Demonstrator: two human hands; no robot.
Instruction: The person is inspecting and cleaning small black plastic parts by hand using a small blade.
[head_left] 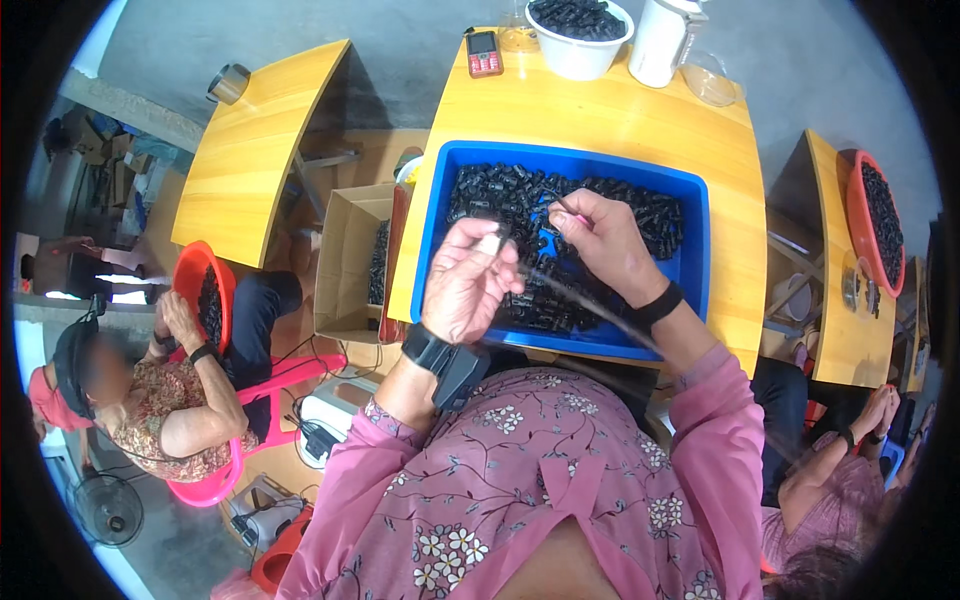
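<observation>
A blue plastic tray (430, 215) in front of me holds a heap of small black plastic parts (655, 222), with bits of its blue floor showing through. Over the tray's left half, my left hand (462, 290) pinches one small black part (503, 232) between thumb and fingertips. To its right, my right hand (612, 245) is closed on a thin dark pointed tool (563, 203); a bit of pink shows at its fingers. The tool's tip is raised and apart from the part in my left hand. Fingers hide most of its grip.
The tray rests on a yellow wooden table (738, 190). At its far edge are a phone (484, 54), a white bowl of black parts (580, 60), a white jug (660, 45) and a glass container (710, 82). A cardboard box (345, 260) stands left. Co-workers sit on both sides.
</observation>
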